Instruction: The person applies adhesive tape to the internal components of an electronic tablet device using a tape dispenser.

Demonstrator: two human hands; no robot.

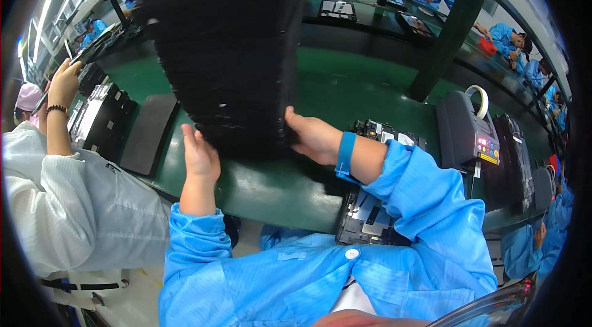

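Note:
A tall stack of thin black trays rises in front of me over the green bench, its layered edges facing me. My left hand grips the lower left corner, fingers partly hidden behind it. On the lower right side my right hand is closed on the same stack, thumb along its edge. A blue wrist strap circles my right wrist. Below my right forearm lies an open electronic device with its inner parts showing. What the trays hold, if anything, I cannot make out.
To the left are a dark flat pad and stacked devices, beside a person in a white coat. A tape dispenser stands at the right. A green post rises behind, with people in blue working beyond.

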